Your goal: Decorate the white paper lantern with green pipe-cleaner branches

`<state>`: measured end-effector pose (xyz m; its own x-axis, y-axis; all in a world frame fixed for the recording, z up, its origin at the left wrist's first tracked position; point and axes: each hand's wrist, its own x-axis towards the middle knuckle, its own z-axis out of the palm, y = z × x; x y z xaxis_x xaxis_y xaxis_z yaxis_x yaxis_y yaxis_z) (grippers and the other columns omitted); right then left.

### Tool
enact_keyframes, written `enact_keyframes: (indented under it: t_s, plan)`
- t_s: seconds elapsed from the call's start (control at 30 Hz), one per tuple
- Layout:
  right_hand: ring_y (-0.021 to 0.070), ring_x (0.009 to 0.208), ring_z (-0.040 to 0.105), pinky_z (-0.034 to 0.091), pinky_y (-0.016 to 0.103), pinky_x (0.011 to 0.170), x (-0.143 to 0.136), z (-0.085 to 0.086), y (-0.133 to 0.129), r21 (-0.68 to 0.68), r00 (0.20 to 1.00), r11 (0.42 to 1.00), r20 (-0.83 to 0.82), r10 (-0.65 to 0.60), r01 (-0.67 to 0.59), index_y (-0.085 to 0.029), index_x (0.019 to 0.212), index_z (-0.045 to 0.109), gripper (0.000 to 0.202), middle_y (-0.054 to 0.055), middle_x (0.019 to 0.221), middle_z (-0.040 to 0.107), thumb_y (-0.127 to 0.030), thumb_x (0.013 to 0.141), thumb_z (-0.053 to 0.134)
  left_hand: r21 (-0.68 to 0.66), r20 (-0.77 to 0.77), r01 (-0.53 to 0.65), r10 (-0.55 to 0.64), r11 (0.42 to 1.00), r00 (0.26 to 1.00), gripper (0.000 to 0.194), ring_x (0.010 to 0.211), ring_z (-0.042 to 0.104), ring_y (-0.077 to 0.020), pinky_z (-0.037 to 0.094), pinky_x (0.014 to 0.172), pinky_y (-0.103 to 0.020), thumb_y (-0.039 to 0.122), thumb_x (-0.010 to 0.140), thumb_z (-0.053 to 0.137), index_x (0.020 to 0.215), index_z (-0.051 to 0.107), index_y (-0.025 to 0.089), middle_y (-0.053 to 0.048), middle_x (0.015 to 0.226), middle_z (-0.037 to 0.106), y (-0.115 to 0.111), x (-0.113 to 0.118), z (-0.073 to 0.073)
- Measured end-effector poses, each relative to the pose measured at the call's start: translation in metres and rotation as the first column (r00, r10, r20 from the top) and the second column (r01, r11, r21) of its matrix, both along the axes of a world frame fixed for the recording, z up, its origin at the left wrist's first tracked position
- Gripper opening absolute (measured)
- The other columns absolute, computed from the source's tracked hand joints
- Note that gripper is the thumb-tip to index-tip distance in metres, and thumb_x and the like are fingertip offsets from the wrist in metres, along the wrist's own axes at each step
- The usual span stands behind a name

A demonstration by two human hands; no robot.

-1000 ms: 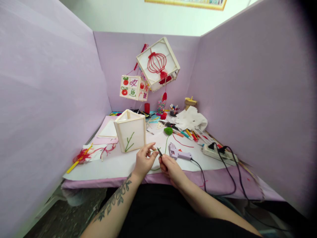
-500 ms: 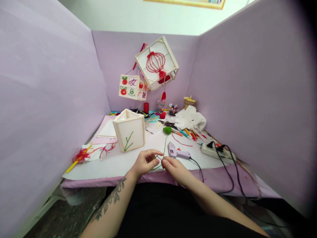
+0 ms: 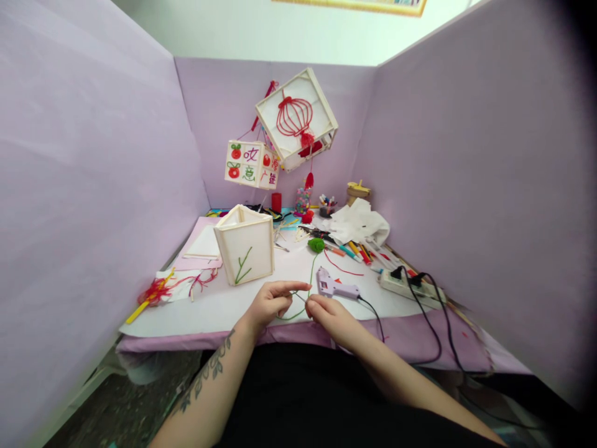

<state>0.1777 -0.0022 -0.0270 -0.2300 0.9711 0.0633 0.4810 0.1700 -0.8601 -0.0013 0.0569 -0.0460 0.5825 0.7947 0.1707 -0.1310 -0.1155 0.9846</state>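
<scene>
Green yarn [image 3: 312, 274] runs from a small green ball [image 3: 316, 244] down to my hands and loops below them on the white sheet. My left hand [image 3: 276, 298] is closed on the yarn with thumb and curled fingers, its index finger stretched out to the right. In my right hand [image 3: 325, 309], thumb and fingers pinch a short, thin strand that spans the small gap to the left hand. Beyond the left hand stands a white paper lantern frame [image 3: 245, 251] with wooden edges, a green branch shape on its front.
A hot glue gun [image 3: 338, 286] lies just past my right hand, its cord trailing rightward. Further right sits a power strip [image 3: 410, 287] with black plugs. Two decorated lanterns hang at the back. Red yarn tassels [image 3: 156, 292] lie left; markers and crumpled white paper [image 3: 359, 221] lie back right.
My hands have drawn slightly apart, so the thin strand between them shows more. My left index finger has straightened. The lantern frame and tools have stayed put.
</scene>
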Motion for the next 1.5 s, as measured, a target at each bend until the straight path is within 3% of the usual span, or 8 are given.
enact_keyframes:
  t_s: [0.27, 0.4, 0.47, 0.53, 0.63, 0.7, 0.77, 1.5]
  plan:
    - [0.0171, 0.065, 0.047, 0.034, 0.027, 0.063, -0.001, 0.002, -0.001, -0.011, 1.000, 1.000, -0.001, -0.008, 0.008, -0.020, 0.066, 0.048, 0.027, -0.001, 0.063, 0.049, -0.032, 0.087, 0.037, 0.003, 0.009, 0.033, -0.033, 0.999, 0.999, 0.048, 0.043, 0.021, -0.0055, 0.014, 0.043, -0.022, 0.016, 0.067, 0.057, 0.113, 0.071, 0.014, 0.004, 0.049, 0.045, -0.001, 0.000, 0.001]
    - [0.0173, 0.066, 0.049, 0.035, 0.028, 0.064, -0.001, 0.000, -0.001, -0.002, 1.000, 1.000, -0.002, -0.011, 0.011, -0.020, 0.066, 0.049, 0.026, 0.000, 0.063, 0.051, -0.032, 0.087, 0.037, -0.071, 0.081, 0.061, -0.055, 0.996, 0.995, 0.047, 0.038, 0.019, -0.0058, 0.012, 0.041, -0.023, 0.020, 0.072, 0.053, 0.115, 0.069, 0.011, 0.007, 0.039, 0.035, 0.001, 0.000, 0.001]
    - [0.0173, 0.066, 0.049, 0.035, 0.028, 0.063, -0.001, -0.001, 0.000, 0.003, 1.000, 1.000, -0.013, -0.024, 0.024, -0.020, 0.067, 0.049, 0.026, 0.000, 0.063, 0.052, -0.031, 0.087, 0.038, -0.091, 0.098, 0.040, -0.031, 0.995, 0.995, 0.049, 0.036, 0.020, -0.0056, 0.012, 0.040, -0.023, 0.016, 0.069, 0.050, 0.113, 0.070, 0.011, 0.005, 0.039, 0.043, 0.001, 0.001, 0.002]
    - [0.0170, 0.066, 0.049, 0.035, 0.028, 0.063, -0.001, -0.003, 0.001, -0.001, 0.999, 0.999, -0.020, -0.036, 0.036, -0.020, 0.066, 0.049, 0.027, -0.001, 0.064, 0.052, -0.032, 0.088, 0.038, -0.098, 0.097, 0.017, -0.007, 0.995, 0.995, 0.051, 0.035, 0.021, -0.0044, 0.013, 0.038, -0.023, 0.013, 0.066, 0.050, 0.112, 0.071, 0.013, -0.001, 0.049, 0.059, 0.000, 0.003, 0.003]
    - [0.0169, 0.066, 0.049, 0.034, 0.028, 0.062, -0.001, -0.004, 0.002, -0.004, 0.999, 0.999, -0.032, -0.042, 0.042, -0.020, 0.067, 0.049, 0.028, -0.001, 0.064, 0.052, -0.034, 0.088, 0.038, -0.096, 0.090, 0.001, 0.007, 0.995, 0.996, 0.056, 0.036, 0.024, -0.0015, 0.015, 0.036, -0.022, 0.012, 0.064, 0.049, 0.115, 0.070, 0.019, -0.012, 0.095, 0.074, -0.002, 0.004, 0.005]
    - [0.0171, 0.066, 0.048, 0.034, 0.028, 0.062, -0.001, -0.004, 0.002, -0.004, 0.998, 0.999, -0.037, -0.043, 0.043, -0.020, 0.067, 0.049, 0.028, -0.001, 0.063, 0.051, -0.036, 0.087, 0.038, -0.095, 0.096, 0.000, 0.009, 0.995, 0.995, 0.058, 0.036, 0.027, -0.0001, 0.016, 0.035, -0.021, 0.012, 0.064, 0.048, 0.118, 0.068, 0.022, -0.014, 0.122, 0.065, -0.002, 0.004, 0.006]
    - [0.0174, 0.065, 0.048, 0.034, 0.028, 0.062, -0.001, -0.004, 0.003, -0.008, 0.998, 0.999, -0.034, -0.047, 0.047, -0.020, 0.066, 0.048, 0.028, 0.000, 0.063, 0.051, -0.037, 0.087, 0.037, -0.099, 0.106, 0.009, 0.002, 0.995, 0.994, 0.060, 0.036, 0.028, 0.0006, 0.017, 0.035, -0.021, 0.012, 0.063, 0.049, 0.119, 0.068, 0.023, -0.015, 0.130, 0.060, -0.002, 0.004, 0.005]
    - [0.0148, 0.058, 0.040, 0.030, 0.025, 0.055, 0.000, -0.008, 0.008, -0.072, 0.996, 0.997, -0.082, -0.041, 0.035, -0.020, 0.063, 0.048, 0.029, -0.002, 0.057, 0.042, -0.039, 0.082, 0.039, -0.221, 0.102, 0.082, -0.060, 0.972, 0.993, 0.066, 0.035, 0.030, 0.0044, 0.017, 0.036, -0.020, 0.005, 0.059, 0.049, 0.120, 0.067, 0.023, -0.017, 0.139, 0.051, -0.001, 0.004, 0.007]
